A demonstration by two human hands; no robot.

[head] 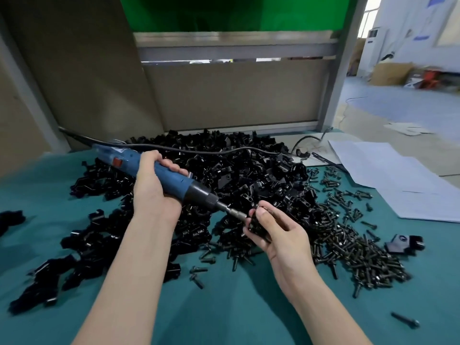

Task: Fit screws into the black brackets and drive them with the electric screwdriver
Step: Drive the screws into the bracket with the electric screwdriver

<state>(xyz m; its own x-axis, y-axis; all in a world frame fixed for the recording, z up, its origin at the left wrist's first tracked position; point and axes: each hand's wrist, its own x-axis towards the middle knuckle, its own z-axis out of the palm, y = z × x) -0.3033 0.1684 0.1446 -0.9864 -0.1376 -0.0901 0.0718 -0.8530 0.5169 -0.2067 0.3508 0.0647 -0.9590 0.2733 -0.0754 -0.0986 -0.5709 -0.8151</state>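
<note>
Screwdriver (159, 174), held by left hand (151, 188), meets bracket (256, 224) in right hand (276, 235).

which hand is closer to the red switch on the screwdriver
Left. The left hand grips the electric screwdriver right beside the red switch; the right hand holds a black bracket at the bit end.

Left hand (153, 185) grips blue screwdriver (159, 174), bit at bracket (256, 224) pinched in right hand (276, 232).

Teal tabletop (224, 307), brown partition (236, 95), green panel (224, 13)
</note>
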